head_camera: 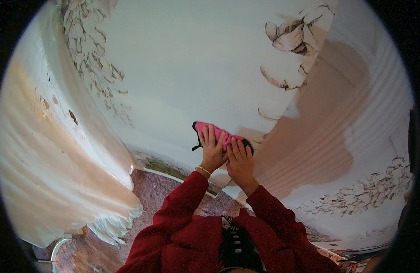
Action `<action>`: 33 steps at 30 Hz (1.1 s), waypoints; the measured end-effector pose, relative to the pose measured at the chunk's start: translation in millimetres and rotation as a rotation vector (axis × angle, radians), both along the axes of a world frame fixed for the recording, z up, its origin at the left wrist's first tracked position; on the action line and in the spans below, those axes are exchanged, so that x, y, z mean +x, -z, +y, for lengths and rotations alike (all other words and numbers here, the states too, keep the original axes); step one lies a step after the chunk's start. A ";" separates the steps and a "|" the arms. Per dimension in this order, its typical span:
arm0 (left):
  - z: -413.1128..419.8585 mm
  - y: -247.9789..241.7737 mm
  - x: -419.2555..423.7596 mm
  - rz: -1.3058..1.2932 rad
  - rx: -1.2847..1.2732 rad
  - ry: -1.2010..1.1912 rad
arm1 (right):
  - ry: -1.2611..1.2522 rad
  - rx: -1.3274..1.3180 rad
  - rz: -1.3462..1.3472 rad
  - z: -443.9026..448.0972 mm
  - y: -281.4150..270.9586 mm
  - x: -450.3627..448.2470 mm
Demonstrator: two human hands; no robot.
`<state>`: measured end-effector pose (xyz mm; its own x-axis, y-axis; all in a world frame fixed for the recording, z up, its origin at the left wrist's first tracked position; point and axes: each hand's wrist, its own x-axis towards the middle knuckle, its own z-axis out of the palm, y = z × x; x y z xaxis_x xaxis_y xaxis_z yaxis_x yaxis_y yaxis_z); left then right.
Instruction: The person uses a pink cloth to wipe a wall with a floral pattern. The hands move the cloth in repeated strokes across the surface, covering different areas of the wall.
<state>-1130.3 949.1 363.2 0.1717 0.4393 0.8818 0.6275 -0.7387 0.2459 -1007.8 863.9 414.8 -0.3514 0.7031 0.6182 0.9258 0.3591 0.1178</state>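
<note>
A pink fabric piece [218,131] with black trim at both ends and a thin black strap lies across a pale surface printed with flowers [182,82]. Its middle is bunched up. My left hand [212,152] has its fingers laid over the pink cloth near the strap. Beside it, my right hand [240,165] presses on the other end, fingers over the black edge. The two hands nearly touch. My palms hide part of the cloth, and what is under it cannot be seen.
At the left, a pale, shiny draped sheet [70,153] with holes hangs to a frayed lower edge. Reddish carpet [155,191] shows below. Toward the right runs a second flower-printed surface [360,201], partly under a broad brownish shadow. A dark object [413,140] stands at the far right.
</note>
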 end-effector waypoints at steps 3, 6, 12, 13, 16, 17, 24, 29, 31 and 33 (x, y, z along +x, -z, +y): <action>-5.5 28.2 -9.3 0.033 -0.061 0.031 | 0.019 -0.052 -0.043 -11.9 10.6 -0.9; -0.6 -8.5 -10.9 -0.046 -0.067 -0.010 | 0.020 0.017 0.016 -1.3 -11.0 -8.1; 22.2 -74.2 -32.7 -0.075 0.025 -0.056 | 0.012 0.088 0.051 19.2 -34.6 -25.3; 24.8 -66.8 -37.1 -0.065 0.025 -0.060 | 0.002 0.069 0.046 21.6 -27.3 -26.7; 24.4 -17.2 -38.9 -0.061 -0.003 -0.052 | 0.012 -0.010 0.018 13.4 6.7 -27.5; 21.0 -3.6 -43.6 -0.053 -0.032 -0.059 | 0.018 -0.029 0.030 11.8 11.9 -32.1; 52.9 -40.0 -91.4 -0.151 -0.065 -0.089 | -0.038 0.028 0.086 53.1 -28.7 -85.2; 82.2 -77.2 -126.6 -0.153 -0.015 -0.130 | -0.022 0.125 0.080 85.8 -56.7 -129.5; 87.6 -54.6 -139.7 -0.121 -0.031 -0.132 | -0.025 0.082 0.068 95.2 -30.8 -135.3; 88.2 -24.4 -149.7 -0.108 -0.075 -0.127 | -0.007 0.024 0.006 97.1 -2.8 -141.9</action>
